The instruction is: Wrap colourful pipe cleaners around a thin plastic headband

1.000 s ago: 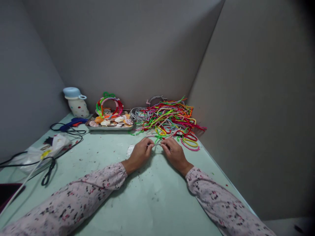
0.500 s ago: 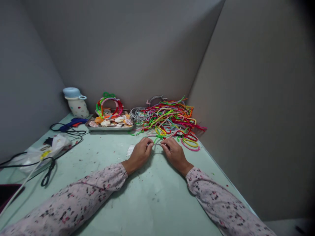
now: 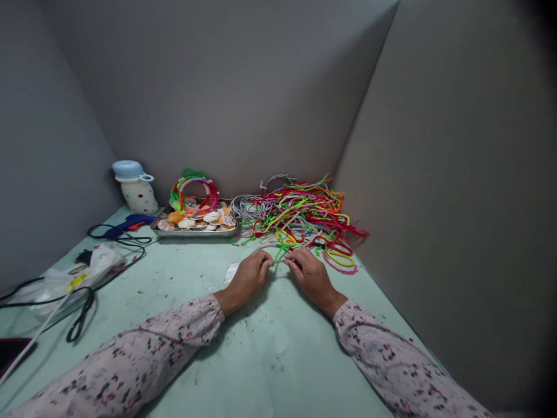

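My left hand [image 3: 250, 276] is closed in a pinch on a thin grey wire [image 3: 279, 260]. The same wire runs across a short gap to my right hand [image 3: 311, 273], whose fingers are also pinched on it. A green pipe cleaner [image 3: 279, 252] shows right behind the gap; whether it is joined to the wire I cannot tell. Just beyond the hands lies a tangled heap of coloured pipe cleaners [image 3: 304, 209]. Loops of grey wire [image 3: 250, 208] lie at the heap's left side. A small whitish flat piece [image 3: 230, 271] is beside my left wrist.
A metal tray [image 3: 195, 234] of seashells [image 3: 187, 223] stands at the back, with colourful wrapped hoops [image 3: 195, 194] on it. Left are a dotted bottle [image 3: 138, 194], a blue tool [image 3: 130, 223], black cable [image 3: 82, 316] and a plastic bag [image 3: 100, 261]. Grey walls border the table.
The view has tilted slightly, so the table sits a little lower. Both hands keep their pinch on the wire, and the gap between them is nearly the same.
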Demonstrator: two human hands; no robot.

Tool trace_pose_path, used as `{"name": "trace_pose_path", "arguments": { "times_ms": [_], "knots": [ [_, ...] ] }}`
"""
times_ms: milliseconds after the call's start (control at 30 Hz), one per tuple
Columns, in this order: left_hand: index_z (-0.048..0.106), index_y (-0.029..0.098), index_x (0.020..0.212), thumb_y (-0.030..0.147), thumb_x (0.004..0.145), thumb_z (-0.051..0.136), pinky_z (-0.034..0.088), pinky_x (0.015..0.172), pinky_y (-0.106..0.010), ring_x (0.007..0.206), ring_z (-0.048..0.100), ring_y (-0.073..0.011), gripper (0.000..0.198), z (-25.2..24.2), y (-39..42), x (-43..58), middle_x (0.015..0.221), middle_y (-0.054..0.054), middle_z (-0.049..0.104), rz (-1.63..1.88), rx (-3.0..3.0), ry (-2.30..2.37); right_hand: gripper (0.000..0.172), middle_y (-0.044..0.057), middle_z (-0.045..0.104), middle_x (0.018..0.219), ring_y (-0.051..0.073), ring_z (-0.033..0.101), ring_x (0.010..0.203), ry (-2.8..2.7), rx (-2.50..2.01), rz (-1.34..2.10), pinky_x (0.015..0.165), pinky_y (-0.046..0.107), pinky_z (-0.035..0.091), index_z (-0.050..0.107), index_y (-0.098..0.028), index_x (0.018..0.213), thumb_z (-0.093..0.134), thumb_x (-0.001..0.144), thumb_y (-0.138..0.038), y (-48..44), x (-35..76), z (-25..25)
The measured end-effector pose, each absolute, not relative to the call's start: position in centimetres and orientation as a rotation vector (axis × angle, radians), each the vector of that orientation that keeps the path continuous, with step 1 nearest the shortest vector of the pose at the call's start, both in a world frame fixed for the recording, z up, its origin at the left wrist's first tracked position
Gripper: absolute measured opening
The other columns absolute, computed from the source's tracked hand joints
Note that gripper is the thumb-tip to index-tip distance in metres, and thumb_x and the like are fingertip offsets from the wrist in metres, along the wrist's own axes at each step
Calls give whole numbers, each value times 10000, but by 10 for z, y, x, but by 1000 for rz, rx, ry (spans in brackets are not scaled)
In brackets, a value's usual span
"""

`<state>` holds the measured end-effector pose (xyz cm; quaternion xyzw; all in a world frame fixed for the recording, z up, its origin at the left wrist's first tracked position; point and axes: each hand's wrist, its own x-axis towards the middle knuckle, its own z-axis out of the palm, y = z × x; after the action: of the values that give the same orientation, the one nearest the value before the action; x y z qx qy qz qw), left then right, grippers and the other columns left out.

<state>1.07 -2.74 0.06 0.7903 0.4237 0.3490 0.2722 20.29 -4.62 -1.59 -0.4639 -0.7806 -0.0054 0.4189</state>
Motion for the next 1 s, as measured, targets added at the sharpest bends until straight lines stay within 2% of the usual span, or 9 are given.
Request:
{"name": "trace_pose_path", "arguments": {
  "times_ms": [200, 367, 1000],
  "knots": [
    [548, 182, 792, 285, 897, 406, 366, 626, -259, 606, 507, -143, 205, 3, -19, 11, 605, 18, 553, 934, 2028, 1139, 127, 56, 636, 929, 175, 608, 898, -1980, -1125, -38, 801, 297, 496, 626, -204, 975, 514, 924, -238, -33, 205, -16],
    [555, 190, 863, 353, 915, 399, 364, 602, -249, 611, 510, -143, 232, 1, -8, 7, 614, 23, 554, 1019, 1931, 1121, 128, 60, 647, 936, 179, 615, 891, -1971, -1102, -76, 788, 303, 511, 629, -206, 964, 514, 925, -247, -16, 198, -8],
    [527, 189, 806, 334, 923, 377, 379, 638, -267, 666, 506, -161, 240, -4, -1, 2, 660, 0, 538, 1022, 1959, 1177, 134, 53, 649, 944, 182, 611, 916, -1909, -1034, 25, 807, 326, 516, 619, -222, 1018, 550, 904, -221, -1, 197, -15]
  ]
}}
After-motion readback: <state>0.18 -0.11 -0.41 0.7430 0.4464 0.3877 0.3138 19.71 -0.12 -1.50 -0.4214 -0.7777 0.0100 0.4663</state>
